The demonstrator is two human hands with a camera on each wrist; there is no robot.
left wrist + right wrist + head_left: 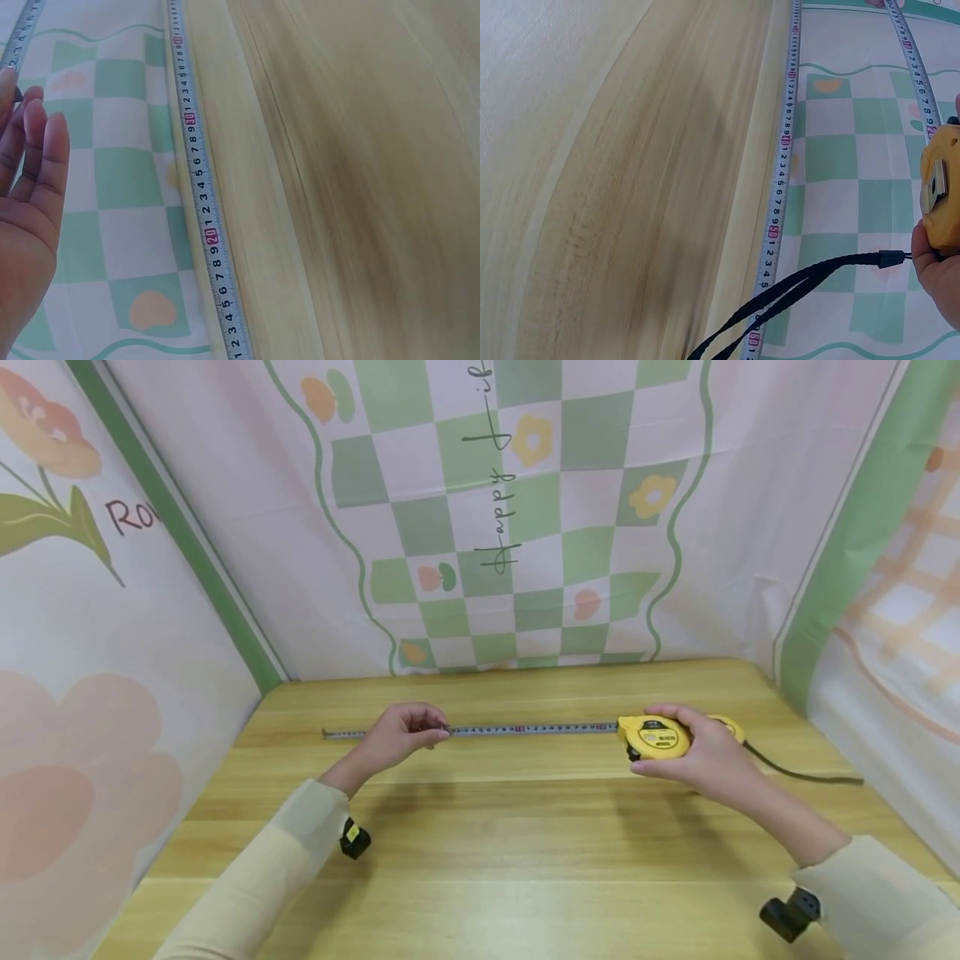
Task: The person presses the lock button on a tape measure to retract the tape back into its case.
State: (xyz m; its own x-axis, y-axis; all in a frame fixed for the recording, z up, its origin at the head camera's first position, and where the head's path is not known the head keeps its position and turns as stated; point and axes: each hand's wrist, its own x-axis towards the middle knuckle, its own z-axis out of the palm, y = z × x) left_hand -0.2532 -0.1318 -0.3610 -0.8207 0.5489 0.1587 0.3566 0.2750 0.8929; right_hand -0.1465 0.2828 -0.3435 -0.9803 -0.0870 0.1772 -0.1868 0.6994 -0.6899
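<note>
My right hand point(701, 747) grips a yellow tape measure point(654, 737), thumb and fingers on opposite sides of its case. Its blade point(555, 728) is pulled out to the left, above the table. At that blade's end, my left hand point(401, 731) pinches the hook between thumb and fingertips. A second extended blade point(199, 172) lies along the table beyond both hands; in the head view the held blade covers most of it, leaving its left end in sight. Behind my right hand shows part of another yellow case point(727, 727).
The wooden table point(487, 852) meets a patterned cloth wall point(517, 568) at its far edge. A black wrist strap point(810, 274) hangs from the held tape measure and crosses the lying blade in the right wrist view. Small black cameras are fixed at both wrists.
</note>
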